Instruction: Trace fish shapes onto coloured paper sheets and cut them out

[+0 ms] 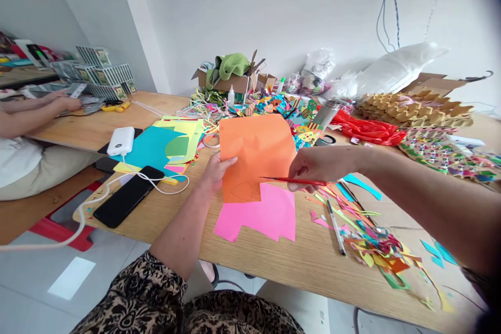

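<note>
My left hand grips the left edge of an orange sheet of paper, thumb on top. Faint pencil-like outlines show near the sheet's lower edge, and its lower right corner is cut away. In my right hand are red-handled scissors, their tips pointing left over the orange sheet beside the cut. Beneath the orange paper lies a pink sheet with an uneven lower edge. A pen rests on the table to the right of the pink sheet.
Paper scraps spread over the right of the table. At left lie colored sheets, a black phone and a white power bank with its cable. A metal bottle and egg trays stand behind; another person works far left.
</note>
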The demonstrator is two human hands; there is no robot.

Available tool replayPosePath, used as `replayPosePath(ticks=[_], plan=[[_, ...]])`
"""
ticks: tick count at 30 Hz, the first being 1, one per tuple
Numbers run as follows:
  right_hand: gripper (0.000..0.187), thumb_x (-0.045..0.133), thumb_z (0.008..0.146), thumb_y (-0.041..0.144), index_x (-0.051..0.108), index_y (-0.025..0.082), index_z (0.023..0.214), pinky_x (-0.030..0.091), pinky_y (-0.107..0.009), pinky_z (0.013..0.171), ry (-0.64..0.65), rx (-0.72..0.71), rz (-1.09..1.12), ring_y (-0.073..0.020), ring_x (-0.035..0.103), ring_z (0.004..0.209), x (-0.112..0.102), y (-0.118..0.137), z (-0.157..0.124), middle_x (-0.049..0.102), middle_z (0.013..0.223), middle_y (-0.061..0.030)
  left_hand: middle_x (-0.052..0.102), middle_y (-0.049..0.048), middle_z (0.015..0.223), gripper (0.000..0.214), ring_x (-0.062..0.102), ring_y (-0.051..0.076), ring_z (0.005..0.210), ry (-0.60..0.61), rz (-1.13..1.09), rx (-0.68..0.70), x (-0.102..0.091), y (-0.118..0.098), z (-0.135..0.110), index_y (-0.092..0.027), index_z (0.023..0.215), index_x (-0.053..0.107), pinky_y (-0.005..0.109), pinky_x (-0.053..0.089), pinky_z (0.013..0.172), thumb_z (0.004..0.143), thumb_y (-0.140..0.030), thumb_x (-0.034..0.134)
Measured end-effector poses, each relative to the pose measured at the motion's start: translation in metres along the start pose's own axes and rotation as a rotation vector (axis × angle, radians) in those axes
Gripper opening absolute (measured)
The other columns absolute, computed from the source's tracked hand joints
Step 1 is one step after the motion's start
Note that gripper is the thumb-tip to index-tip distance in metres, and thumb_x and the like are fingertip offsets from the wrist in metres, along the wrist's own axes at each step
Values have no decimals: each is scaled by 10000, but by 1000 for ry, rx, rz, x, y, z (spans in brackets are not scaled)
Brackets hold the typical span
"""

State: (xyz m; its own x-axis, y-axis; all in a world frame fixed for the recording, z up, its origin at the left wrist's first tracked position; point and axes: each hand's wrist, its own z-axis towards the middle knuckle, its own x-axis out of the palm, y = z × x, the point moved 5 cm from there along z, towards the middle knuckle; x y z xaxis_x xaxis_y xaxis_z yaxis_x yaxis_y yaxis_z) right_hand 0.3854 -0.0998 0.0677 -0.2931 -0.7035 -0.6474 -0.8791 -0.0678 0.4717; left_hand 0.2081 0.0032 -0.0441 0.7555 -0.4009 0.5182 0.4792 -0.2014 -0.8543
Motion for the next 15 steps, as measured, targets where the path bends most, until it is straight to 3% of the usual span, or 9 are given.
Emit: replayPosePath(ticks=[5, 15], plan=[[642, 533, 711, 768, 617, 156, 535, 379, -265, 505, 70, 73, -82, -115, 487, 471, 5, -1, 20, 606, 525, -44, 739, 93, 984, 455, 650, 319, 1031, 24, -1, -17, 3, 0, -2, -156, 967, 712, 438, 485, 919, 547, -276, 838], [668, 560, 722, 742, 655, 84, 667, 363, -254, 504, 136, 112, -57, -101, 459, 483, 7, -2, 20, 605, 563, -53, 744, 84, 923, 434, 659, 302, 1001, 26, -17, -36, 5, -1, -3, -140, 937, 711, 428, 469, 935, 541, -266, 834]])
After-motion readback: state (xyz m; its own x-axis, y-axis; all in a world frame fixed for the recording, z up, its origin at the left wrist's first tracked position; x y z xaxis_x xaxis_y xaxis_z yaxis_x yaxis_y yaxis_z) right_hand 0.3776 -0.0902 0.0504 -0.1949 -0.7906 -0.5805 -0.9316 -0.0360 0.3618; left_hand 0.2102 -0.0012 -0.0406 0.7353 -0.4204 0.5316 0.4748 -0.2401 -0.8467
